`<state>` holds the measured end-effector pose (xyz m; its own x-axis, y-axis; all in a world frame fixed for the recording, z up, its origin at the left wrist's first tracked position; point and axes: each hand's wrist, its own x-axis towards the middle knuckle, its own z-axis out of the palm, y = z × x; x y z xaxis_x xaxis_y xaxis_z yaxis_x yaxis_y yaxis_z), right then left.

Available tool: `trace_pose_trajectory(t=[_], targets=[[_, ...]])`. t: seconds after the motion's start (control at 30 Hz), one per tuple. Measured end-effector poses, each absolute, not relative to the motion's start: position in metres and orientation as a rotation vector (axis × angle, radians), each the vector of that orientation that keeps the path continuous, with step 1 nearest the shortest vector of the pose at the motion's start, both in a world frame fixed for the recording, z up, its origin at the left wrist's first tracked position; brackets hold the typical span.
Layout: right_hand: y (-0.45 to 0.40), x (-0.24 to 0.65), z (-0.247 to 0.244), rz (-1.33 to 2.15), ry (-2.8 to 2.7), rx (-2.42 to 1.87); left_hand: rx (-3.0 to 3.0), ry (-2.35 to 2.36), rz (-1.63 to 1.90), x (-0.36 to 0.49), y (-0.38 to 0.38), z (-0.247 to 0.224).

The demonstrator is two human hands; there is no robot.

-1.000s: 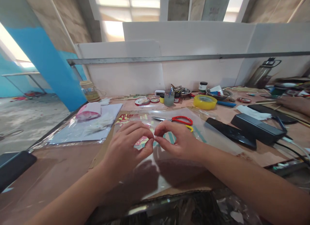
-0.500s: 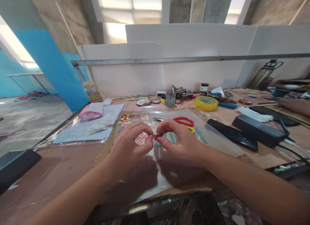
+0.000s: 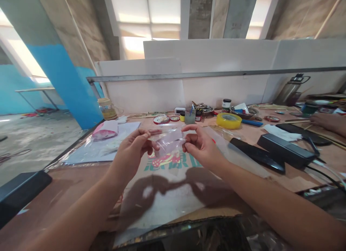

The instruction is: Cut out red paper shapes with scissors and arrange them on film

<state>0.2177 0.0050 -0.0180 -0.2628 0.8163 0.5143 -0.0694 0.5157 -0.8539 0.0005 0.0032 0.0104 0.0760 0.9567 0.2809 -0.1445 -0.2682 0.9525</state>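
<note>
A clear plastic piece [image 3: 171, 141] is stretched between my two hands above the work surface. My left hand [image 3: 135, 148] pinches its left side with curled fingers. At its right edge, my right hand [image 3: 199, 144] grips it between thumb and fingers. Beneath lies a translucent sheet [image 3: 162, 204] over a printed design [image 3: 173, 164] with green characters and pink and yellow shapes. Part of the design is hidden by my hands and the plastic. A bit of red handle [image 3: 213, 140] shows just beyond my right hand.
Yellow tape roll [image 3: 229, 121], dark bowl [image 3: 244, 112], brush jar [image 3: 190, 116] and lids line the back. Black phone-like case [image 3: 258, 155] and black adapter [image 3: 289, 150] lie right. Pink-white bundle [image 3: 105, 130] sits left. Another person's hand [image 3: 328, 122] is far right.
My hands have moved apart, and clear plastic now spans between them. The scissors are mostly hidden behind my right hand and the plastic. The camera view has tilted slightly upward.
</note>
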Motion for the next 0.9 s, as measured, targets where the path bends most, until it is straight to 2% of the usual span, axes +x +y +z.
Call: trace_pose_trajectory(t=[0.27,0.5,0.7,0.83,0.9], targets=[[0.026,0.223,-0.024,0.903,-1.553,-0.698,1.398,0.849,1.284,-0.009,0.013,0.014],[0.04,0.232,-0.027,0.793,-1.562,-0.737,1.921,1.184,1.197,-0.014,0.015,0.012],[0.054,0.243,-0.022,0.748,-1.465,-0.777,2.282,1.454,1.312,-0.033,0.016,0.028],[0.063,0.253,-0.019,0.699,-1.42,-0.777,2.287,1.116,1.248,-0.023,-0.017,0.049],[0.066,0.256,-0.019,0.687,-1.411,-0.773,2.295,0.835,1.021,-0.006,-0.05,0.058]])
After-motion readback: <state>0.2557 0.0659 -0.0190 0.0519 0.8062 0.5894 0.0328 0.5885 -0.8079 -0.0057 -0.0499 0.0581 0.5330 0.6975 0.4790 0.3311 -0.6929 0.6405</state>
